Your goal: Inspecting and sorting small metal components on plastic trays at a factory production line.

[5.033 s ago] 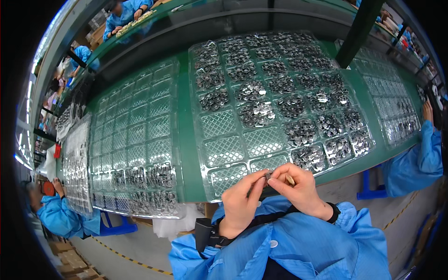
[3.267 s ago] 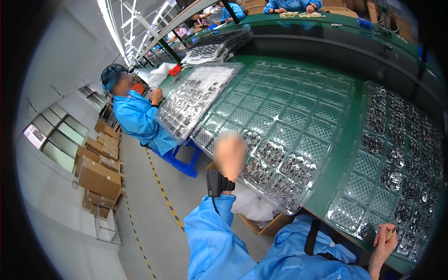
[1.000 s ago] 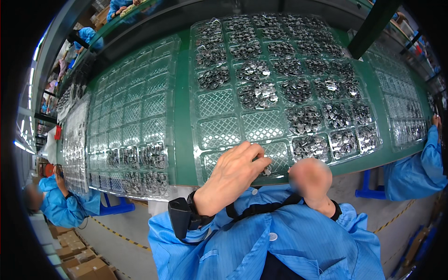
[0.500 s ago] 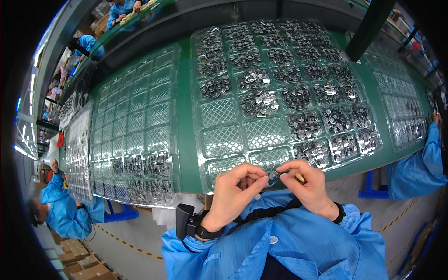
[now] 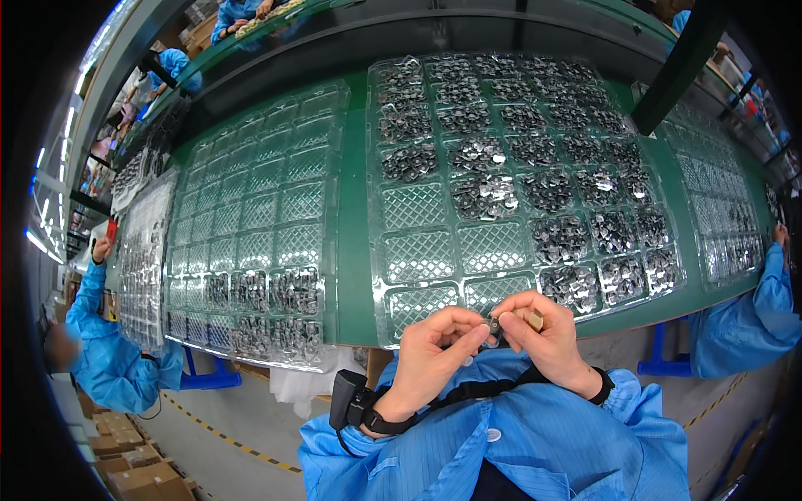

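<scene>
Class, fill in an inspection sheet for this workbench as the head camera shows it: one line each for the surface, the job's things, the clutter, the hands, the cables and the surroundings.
Surface: green bench, mostly covered by trays.
Job's things: small dark part pinched between both hands; clear tray in front, its near-left pockets empty and the rest holding small metal parts.
Clutter: second clear tray on the left, parts only in its near rows.
Hands: left hand and right hand meet at the bench's near edge, fingertips closed on the part.
Cables: black strap across the chest; wrist device on the left forearm.
Surroundings: co-workers in blue coats on either side; cardboard boxes on the floor.
</scene>
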`<control>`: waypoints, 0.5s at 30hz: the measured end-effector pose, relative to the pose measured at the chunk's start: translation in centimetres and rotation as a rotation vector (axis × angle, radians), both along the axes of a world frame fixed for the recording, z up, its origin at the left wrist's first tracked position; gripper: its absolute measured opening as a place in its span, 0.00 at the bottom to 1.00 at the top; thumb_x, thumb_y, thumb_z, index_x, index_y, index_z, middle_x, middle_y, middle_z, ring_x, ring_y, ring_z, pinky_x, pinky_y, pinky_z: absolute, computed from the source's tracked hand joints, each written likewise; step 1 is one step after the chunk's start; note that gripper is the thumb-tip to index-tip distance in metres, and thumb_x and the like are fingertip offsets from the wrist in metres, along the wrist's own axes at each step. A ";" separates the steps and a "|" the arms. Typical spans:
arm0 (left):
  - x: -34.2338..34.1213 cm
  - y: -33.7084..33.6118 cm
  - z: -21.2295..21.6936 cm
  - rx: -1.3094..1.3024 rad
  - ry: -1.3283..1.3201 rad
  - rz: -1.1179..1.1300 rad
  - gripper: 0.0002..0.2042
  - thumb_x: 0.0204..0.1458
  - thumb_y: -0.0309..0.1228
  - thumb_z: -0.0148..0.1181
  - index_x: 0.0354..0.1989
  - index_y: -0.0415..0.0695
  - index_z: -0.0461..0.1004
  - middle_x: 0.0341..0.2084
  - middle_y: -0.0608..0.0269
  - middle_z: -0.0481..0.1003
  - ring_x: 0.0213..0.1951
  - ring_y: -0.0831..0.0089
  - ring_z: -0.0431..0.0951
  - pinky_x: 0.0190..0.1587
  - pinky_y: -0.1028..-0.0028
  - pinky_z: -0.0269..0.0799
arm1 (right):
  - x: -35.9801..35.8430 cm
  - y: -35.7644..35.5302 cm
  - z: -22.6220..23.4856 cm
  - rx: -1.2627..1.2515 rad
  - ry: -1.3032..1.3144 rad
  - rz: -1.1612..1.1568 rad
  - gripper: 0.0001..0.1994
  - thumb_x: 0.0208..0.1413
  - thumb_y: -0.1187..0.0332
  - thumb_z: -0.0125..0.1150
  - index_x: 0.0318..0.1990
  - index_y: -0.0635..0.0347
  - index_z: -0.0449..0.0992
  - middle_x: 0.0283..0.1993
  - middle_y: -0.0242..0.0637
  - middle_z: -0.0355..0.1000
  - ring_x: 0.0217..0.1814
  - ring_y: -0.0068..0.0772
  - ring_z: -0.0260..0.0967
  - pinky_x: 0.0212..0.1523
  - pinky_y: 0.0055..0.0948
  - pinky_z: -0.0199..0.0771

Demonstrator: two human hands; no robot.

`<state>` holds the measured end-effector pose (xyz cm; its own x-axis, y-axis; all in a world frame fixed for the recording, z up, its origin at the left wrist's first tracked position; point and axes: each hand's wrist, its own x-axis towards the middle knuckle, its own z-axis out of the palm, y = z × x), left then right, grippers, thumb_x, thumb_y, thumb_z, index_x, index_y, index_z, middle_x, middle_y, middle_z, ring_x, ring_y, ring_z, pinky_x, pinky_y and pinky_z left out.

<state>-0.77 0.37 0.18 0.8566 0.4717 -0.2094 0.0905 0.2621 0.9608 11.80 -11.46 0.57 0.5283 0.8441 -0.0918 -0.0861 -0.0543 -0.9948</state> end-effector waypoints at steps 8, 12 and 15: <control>0.4 -0.2 -0.5 -0.409 -0.142 -0.060 0.07 0.58 0.29 0.47 0.38 0.37 0.68 0.24 0.64 0.71 0.23 0.84 0.69 0.23 0.85 0.65 | -0.3 0.1 -0.1 0.057 -0.003 0.041 0.07 0.51 0.75 0.59 0.39 0.63 0.73 0.21 0.27 0.70 0.22 0.12 0.64 0.20 0.14 0.60; 0.4 -0.3 -0.7 -0.269 -0.084 -0.089 0.08 0.59 0.28 0.45 0.40 0.37 0.68 0.24 0.63 0.71 0.23 0.83 0.69 0.24 0.83 0.65 | -0.6 0.4 -1.0 0.144 -0.199 -0.055 0.06 0.49 0.74 0.62 0.34 0.62 0.72 0.23 0.30 0.72 0.22 0.12 0.65 0.20 0.14 0.61; 0.4 -0.6 -0.4 -0.146 -0.072 -0.096 0.10 0.58 0.27 0.45 0.45 0.37 0.68 0.24 0.64 0.72 0.22 0.82 0.70 0.24 0.83 0.66 | -0.5 0.4 -0.7 0.081 -0.362 -0.104 0.07 0.47 0.73 0.64 0.31 0.62 0.71 0.21 0.31 0.72 0.21 0.13 0.65 0.19 0.15 0.60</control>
